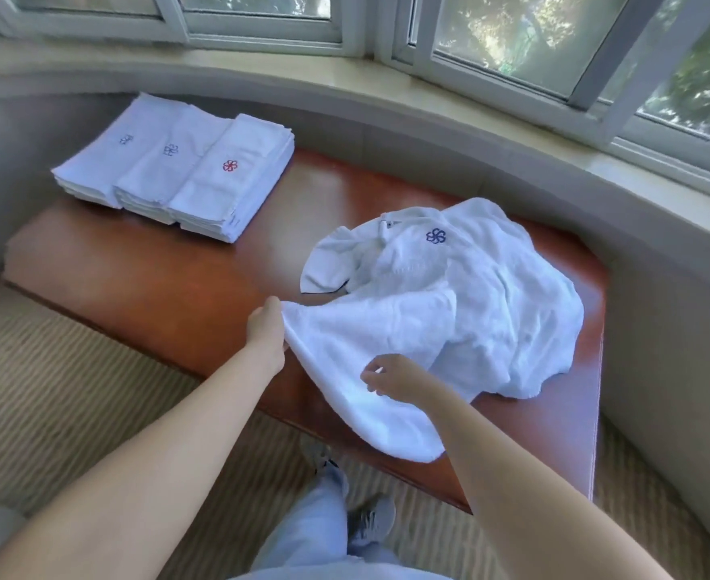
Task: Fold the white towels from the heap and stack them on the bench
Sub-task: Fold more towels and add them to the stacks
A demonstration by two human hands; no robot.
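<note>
Towel (370,362) of white terry lay pulled out from the heap (478,295), spread toward the table's near edge, at about five o'clock of the table top. Its left corner was pinched by the left hand (266,328), the grip clamped on the cloth at the towel's nine o'clock side. The right hand (390,376) hovered over the towel's middle with fingers loosely curled and apart, holding nothing that could be seen. The heap of crumpled white towels sat at the table's three o'clock side, one showing a dark blue flower emblem (435,236) on top. At ten o'clock of the table (156,278), a glossy reddish-brown wooden top, three stacks of folded towels (177,169) stood touching side by side, the rightmost bearing a red flower emblem (230,165). Beyond the table curved a pale window sill (428,98) beneath windows (512,43). Striped carpet (72,391) covered the floor, where the person's jeans and grey shoe (372,521) showed at six o'clock.
</note>
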